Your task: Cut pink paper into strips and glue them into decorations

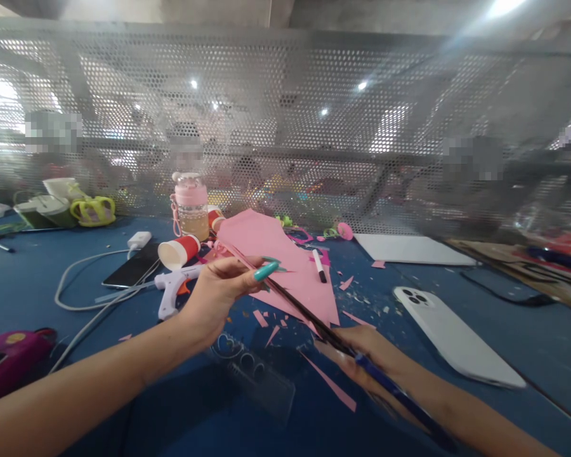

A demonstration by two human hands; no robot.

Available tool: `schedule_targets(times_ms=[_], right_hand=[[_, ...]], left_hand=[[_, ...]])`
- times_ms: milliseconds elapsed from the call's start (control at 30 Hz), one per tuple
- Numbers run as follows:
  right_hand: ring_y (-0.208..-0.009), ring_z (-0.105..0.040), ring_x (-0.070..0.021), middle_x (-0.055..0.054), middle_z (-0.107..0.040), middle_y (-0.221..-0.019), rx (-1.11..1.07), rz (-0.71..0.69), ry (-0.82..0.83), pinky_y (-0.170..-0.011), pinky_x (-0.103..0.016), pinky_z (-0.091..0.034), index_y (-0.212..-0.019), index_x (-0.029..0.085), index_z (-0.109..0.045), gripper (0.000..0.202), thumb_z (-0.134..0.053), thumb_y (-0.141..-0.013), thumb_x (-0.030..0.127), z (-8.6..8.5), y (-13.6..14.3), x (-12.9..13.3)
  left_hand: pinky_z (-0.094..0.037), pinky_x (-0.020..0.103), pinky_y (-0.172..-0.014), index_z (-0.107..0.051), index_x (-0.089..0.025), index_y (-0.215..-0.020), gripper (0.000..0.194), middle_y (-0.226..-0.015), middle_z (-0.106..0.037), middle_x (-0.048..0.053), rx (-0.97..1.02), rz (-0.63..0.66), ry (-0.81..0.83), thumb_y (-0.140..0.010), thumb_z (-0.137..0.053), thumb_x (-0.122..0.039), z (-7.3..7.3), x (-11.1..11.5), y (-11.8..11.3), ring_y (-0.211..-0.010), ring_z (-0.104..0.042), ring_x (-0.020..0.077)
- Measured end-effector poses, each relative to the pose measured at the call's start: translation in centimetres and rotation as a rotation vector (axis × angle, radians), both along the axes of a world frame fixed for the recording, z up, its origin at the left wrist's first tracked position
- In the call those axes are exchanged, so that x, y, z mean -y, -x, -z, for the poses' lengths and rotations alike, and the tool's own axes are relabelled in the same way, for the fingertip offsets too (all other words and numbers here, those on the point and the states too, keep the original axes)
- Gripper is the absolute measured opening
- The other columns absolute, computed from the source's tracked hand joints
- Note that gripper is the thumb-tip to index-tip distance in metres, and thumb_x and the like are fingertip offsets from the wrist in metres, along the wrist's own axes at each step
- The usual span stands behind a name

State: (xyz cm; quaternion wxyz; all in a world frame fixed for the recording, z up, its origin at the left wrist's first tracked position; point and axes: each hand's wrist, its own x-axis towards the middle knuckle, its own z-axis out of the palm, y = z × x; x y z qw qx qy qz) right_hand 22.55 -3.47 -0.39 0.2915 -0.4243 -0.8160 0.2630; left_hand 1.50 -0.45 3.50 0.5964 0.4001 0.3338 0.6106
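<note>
My left hand (pixel 226 285), with long teal nails, pinches a narrow pink paper strip (pixel 238 254) between thumb and fingers. My right hand (pixel 356 355) is closed around what look like scissors (pixel 304 311), seen edge-on, with long dark blades and a blue handle. The blade tips reach up to the left fingertips and the strip; whether they touch is hard to tell. Behind both hands lies a large pink paper sheet (pixel 261 235) with a white marker (pixel 319 266) on it. Pink paper scraps (pixel 330 381) are scattered on the blue table around the hands.
Left of my hand are a white glue gun (pixel 171 289), a red paper cup (pixel 185 249), a dark phone (pixel 137 263) with a cable and a pink-lidded bottle (pixel 191 206). On the right lies a white phone (pixel 457 336). A perforated metal screen (pixel 285 127) stands behind the table.
</note>
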Motion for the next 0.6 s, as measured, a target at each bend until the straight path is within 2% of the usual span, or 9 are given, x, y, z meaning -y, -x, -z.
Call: schedule_targets(times_ms=[167, 300, 600], right_hand=[[-0.047, -0.047, -0.0118, 0.001, -0.052, -0.050, -0.022, -0.038, 0.056, -0.041, -0.022, -0.035, -0.061, 0.019, -0.062, 0.034, -0.049, -0.081, 0.043, -0.05, 0.13, -0.02], [-0.046, -0.045, -0.0105, 0.002, -0.050, -0.049, -0.043, -0.065, 0.068, -0.042, -0.022, -0.034, -0.061, 0.019, -0.061, 0.034, -0.050, -0.082, 0.043, -0.14, 0.07, -0.05], [-0.046, -0.038, -0.0077, 0.002, -0.045, -0.047, 0.007, -0.127, 0.125, -0.043, -0.020, -0.032, -0.057, 0.016, -0.056, 0.050, -0.036, -0.087, 0.050, -0.89, 0.41, 0.19]], left_hand=[[-0.046, 0.018, -0.055, -0.068, -0.019, -0.053, 0.014, -0.068, -0.071, -0.001, -0.028, -0.005, -0.008, -0.058, -0.071, -0.006, 0.23, 0.17, -0.04, -0.057, -0.060, 0.0076], [-0.045, 0.018, -0.056, -0.070, -0.019, -0.056, 0.016, -0.063, -0.070, -0.001, -0.029, 0.000, 0.024, -0.061, -0.068, -0.004, 0.10, 0.44, -0.16, -0.056, -0.058, 0.0072], [-0.045, 0.020, -0.056, -0.067, -0.016, -0.050, 0.014, -0.056, -0.066, -0.001, 0.063, 0.022, 0.130, -0.056, -0.073, -0.005, -0.20, 0.66, -0.57, -0.052, -0.055, 0.0071]])
